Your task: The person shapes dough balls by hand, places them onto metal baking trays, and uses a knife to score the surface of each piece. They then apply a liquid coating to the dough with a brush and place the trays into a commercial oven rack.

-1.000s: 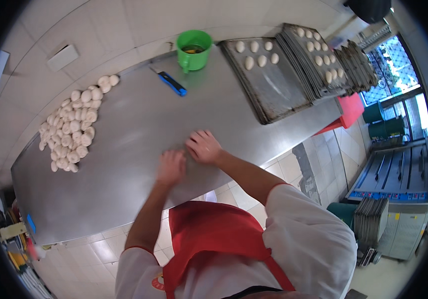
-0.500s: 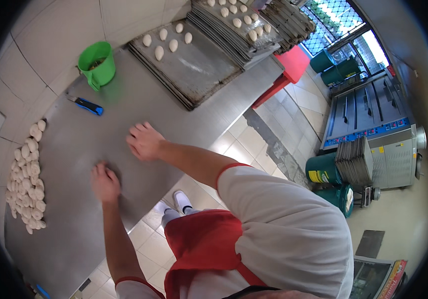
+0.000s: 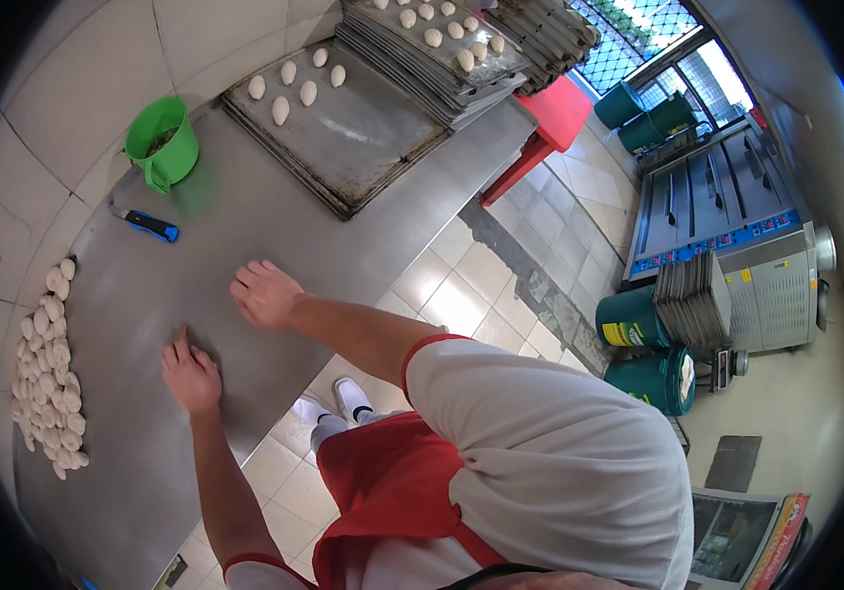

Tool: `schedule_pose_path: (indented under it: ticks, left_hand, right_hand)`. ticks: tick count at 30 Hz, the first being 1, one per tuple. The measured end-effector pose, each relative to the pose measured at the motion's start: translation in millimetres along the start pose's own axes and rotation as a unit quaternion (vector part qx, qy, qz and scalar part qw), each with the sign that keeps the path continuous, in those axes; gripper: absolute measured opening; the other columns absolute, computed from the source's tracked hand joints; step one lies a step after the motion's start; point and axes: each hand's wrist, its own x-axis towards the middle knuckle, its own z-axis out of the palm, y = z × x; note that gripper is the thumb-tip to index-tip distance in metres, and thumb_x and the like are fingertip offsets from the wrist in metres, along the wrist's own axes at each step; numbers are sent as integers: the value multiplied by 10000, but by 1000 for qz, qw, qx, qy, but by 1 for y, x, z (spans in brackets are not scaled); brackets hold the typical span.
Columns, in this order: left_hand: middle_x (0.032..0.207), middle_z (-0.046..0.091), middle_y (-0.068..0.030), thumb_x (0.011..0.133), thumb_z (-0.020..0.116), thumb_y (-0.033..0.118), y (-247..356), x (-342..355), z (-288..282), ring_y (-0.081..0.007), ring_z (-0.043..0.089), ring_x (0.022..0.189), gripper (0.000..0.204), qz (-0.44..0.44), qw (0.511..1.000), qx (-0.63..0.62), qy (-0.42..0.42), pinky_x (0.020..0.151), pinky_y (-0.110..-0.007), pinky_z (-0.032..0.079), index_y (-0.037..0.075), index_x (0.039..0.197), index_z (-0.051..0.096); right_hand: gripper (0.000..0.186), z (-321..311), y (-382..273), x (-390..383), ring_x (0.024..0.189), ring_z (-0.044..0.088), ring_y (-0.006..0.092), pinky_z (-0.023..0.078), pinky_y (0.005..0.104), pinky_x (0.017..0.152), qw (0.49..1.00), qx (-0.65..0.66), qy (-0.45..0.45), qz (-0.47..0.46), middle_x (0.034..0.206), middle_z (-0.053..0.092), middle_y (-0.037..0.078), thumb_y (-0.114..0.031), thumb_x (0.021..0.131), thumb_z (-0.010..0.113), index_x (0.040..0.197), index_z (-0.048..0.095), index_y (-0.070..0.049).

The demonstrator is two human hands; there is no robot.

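Note:
My left hand (image 3: 191, 378) is on the steel table (image 3: 137, 497), fingers mostly curled under and one pointing away from me. To its upper right, my right hand (image 3: 266, 296) is cupped palm down on the same surface, fingers bent in. Whatever is beneath either palm is hidden. Along the table's left edge lies a heap of small pale dough pieces (image 3: 48, 379). Several egg-shaped dough pieces (image 3: 280, 110) sit at the far end of a dark baking tray (image 3: 368, 143), beyond my right hand.
A blue-and-black utility knife (image 3: 149, 226) lies near a green plastic jug (image 3: 168, 147) by the tiled wall. Stacked trays (image 3: 432, 84) with more dough stand at the far end. A red stool (image 3: 552, 123), green bins (image 3: 628, 317) and a deck oven (image 3: 722, 202) are to the right.
The whole view has shifted, so the table and its contents appear slightly left and lower. My hands stay near the same spot on the table; a left finger now points out more clearly.

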Motion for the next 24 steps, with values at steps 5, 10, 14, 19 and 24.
schedule_pose_path:
  ticks: [5, 10, 14, 19, 24]
  left_hand:
    - [1285, 588, -176, 985, 565, 177, -13, -49, 3, -383, 560, 1196, 584, -34, 998, 58, -16, 1025, -544, 442, 123, 1563, 508]
    - [1497, 541, -172, 992, 563, 190, 7, 8, -8, -383, 494, 1393, 595, -10, 997, 71, 32, 1132, -531, 407, 89, 1573, 489]
    - [1669, 419, -158, 1015, 539, 184, -6, -1, 11, -394, 354, 1552, 595, 40, 997, 69, 15, 1249, -510, 323, 36, 1586, 462]
    - [1672, 426, -170, 1036, 511, 175, -15, -32, 6, -412, 361, 1554, 563, 41, 998, 46, -12, 1286, -501, 291, 5, 1572, 481]
    - [1654, 450, -185, 1029, 528, 194, -8, 47, -3, -428, 373, 1544, 559, 60, 997, 40, 30, 1269, -501, 325, 8, 1555, 509]
  right_hand:
    - [245, 3, -15, -66, 1118, 584, 342, 479, 456, 972, 999, 37, 6, -20, 1177, 613, 140, -218, 941, 664, 1127, 661, -59]
    - [245, -5, -15, -13, 1155, 592, 346, 500, 465, 988, 999, 20, 20, -22, 1205, 624, 147, -172, 941, 662, 1143, 661, -35]
    - [362, 19, 3, -21, 1320, 572, 357, 488, 465, 1102, 989, 27, 131, -59, 1374, 624, 190, -148, 927, 678, 1253, 670, 9]
    - [421, 35, -5, -65, 1424, 538, 354, 445, 451, 1199, 989, 36, 130, -63, 1508, 581, 203, -168, 922, 692, 1296, 690, 26]
    - [388, 28, -11, 33, 1381, 577, 345, 497, 448, 1149, 989, 34, 140, -37, 1477, 610, 161, -163, 919, 691, 1271, 699, -1]
